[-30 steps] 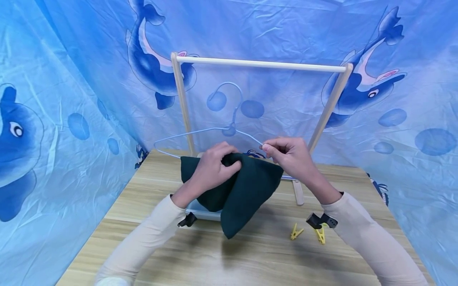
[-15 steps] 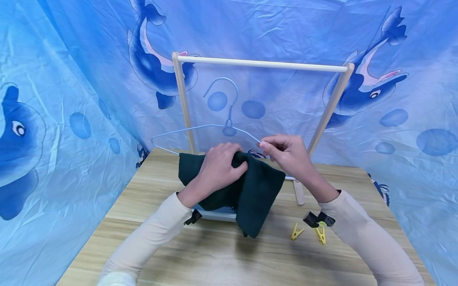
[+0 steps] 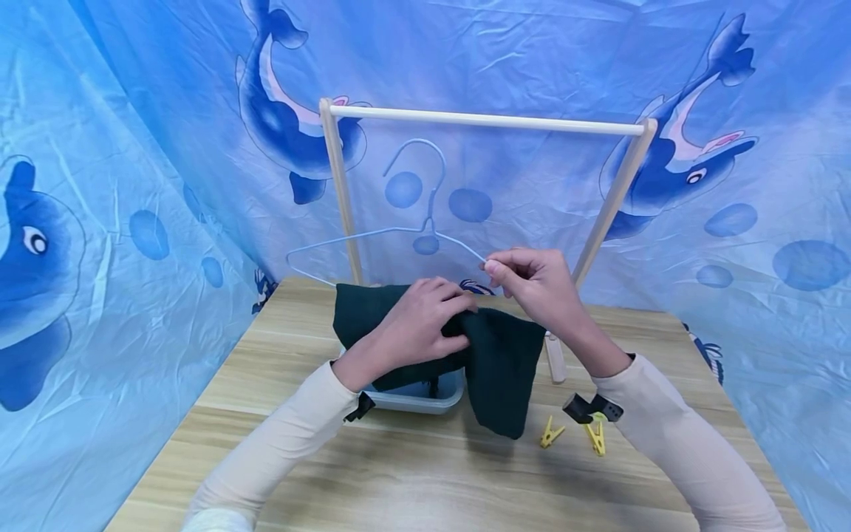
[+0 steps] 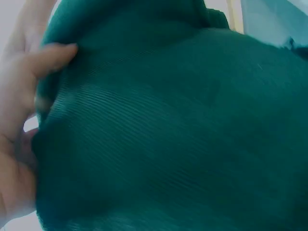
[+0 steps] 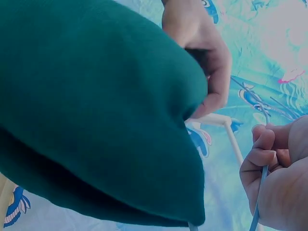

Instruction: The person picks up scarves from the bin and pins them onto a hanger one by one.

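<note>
Green cloth: dark green cloth (image 3: 504, 369) is off the desk, at mid-scene in the head view, hanging at the hanger's lower bar with a longer flap falling at its 4 o'clock end. The bar runs into the cloth's top corner at 10 o'clock; the stretch inside is hidden. The right wrist view shows two layers with a dark gap between.
Left hand: left hand (image 3: 422, 319) clamped on the cloth's upper part, thumb on the near face, fingers over the top.
Right hand: right hand (image 3: 535, 284), at 2 o'clock from the cloth, pinches the hanger's sloping shoulder between thumb and curled fingers.
Hanger: light blue wire hanger (image 3: 429, 223), tilted, hook pointing to 12 o'clock; hook apart from the rod.
Tray: pale blue tray (image 3: 412, 403) on the desk beneath the cloth, near rim visible at 7 o'clock; a dark piece shows inside, too small to identify.
Clothespins: two yellow, at 4 o'clock from the cloth; left clothespin (image 3: 548, 434) near right clothespin (image 3: 597, 438), the latter partly behind the right wrist camera (image 3: 592, 408).
Rack: wooden uprights (image 3: 618, 199) and white rod (image 3: 485, 119), at 12 o'clock.
Surroundings: wood-grain desk (image 3: 412, 480); blue backdrop (image 3: 532, 44) printed with dolphins.
</note>
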